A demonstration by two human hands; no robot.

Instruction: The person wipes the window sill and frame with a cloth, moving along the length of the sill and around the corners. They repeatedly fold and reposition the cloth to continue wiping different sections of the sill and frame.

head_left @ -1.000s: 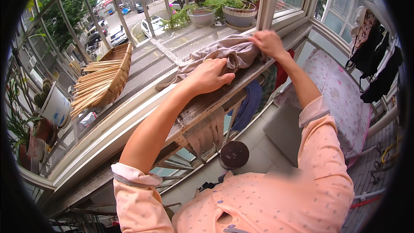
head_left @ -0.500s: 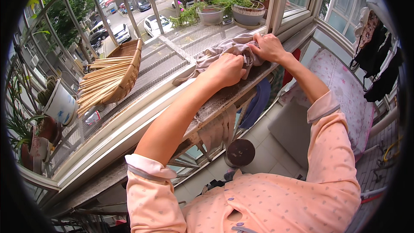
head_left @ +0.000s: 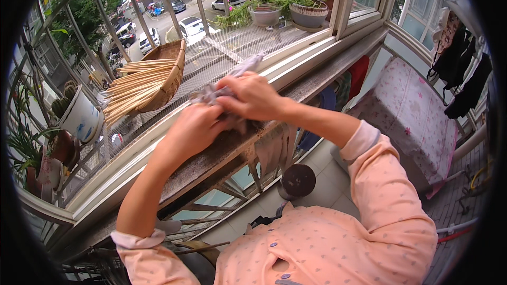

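A crumpled greyish cloth (head_left: 248,66) is bunched between my two hands over the window track. My left hand (head_left: 193,126) grips its near left part, with the fingers curled in. From the right, my right hand (head_left: 252,95) clutches the cloth, its thumb and fingers closed on the folds. The hands are close together, almost touching. One end of the cloth sticks out beyond my right hand toward the mesh shelf. Below them runs a worn, stained sill (head_left: 211,158). Much of the cloth is hidden by my fingers.
A woven basket (head_left: 177,71) of pale sticks (head_left: 140,87) rests on the mesh shelf to the left. Potted plants stand beyond, including a grey pot (head_left: 309,17). Metal bars rise along the outer side. At right are a flowered cover (head_left: 406,116) and hanging dark clothes (head_left: 470,84).
Both hands have moved left along the sill, carrying the cloth with them. The cloth is now more tightly bunched, and my right hand has come closer to my left.
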